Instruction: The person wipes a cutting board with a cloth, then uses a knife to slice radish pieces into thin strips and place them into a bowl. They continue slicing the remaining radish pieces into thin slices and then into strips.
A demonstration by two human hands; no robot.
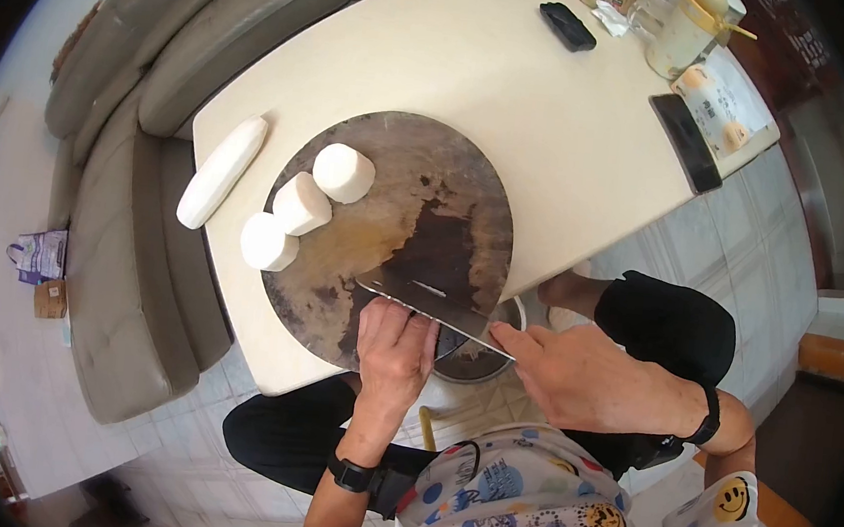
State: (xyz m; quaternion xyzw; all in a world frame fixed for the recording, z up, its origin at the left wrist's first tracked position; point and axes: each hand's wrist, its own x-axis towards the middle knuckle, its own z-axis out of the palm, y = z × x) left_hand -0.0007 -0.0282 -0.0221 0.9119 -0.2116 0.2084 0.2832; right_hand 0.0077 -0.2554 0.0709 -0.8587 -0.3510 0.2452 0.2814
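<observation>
My right hand (573, 372) is closed around the handle end of a kitchen knife (438, 312). Its wide blade lies low over the round wooden chopping board (403, 141), pointing left. Close against the blade, at the board's near edge, my left hand (396, 352) has its fingers curled in; whatever is under them is hidden. Three thick white radish chunks stand in a slanted row on the board's left side: an upper chunk (344, 173), a middle chunk (302, 204) and a lower chunk (268, 242). A long peeled white radish (221, 173) lies on the table left of the board.
The cream table (440, 54) carries a black phone (686, 143), a small black item (567, 26) and a jar (683, 35) at the right and back. A metal pot (478, 372) is partly visible below the board's near edge. A grey sofa (131, 258) borders the left.
</observation>
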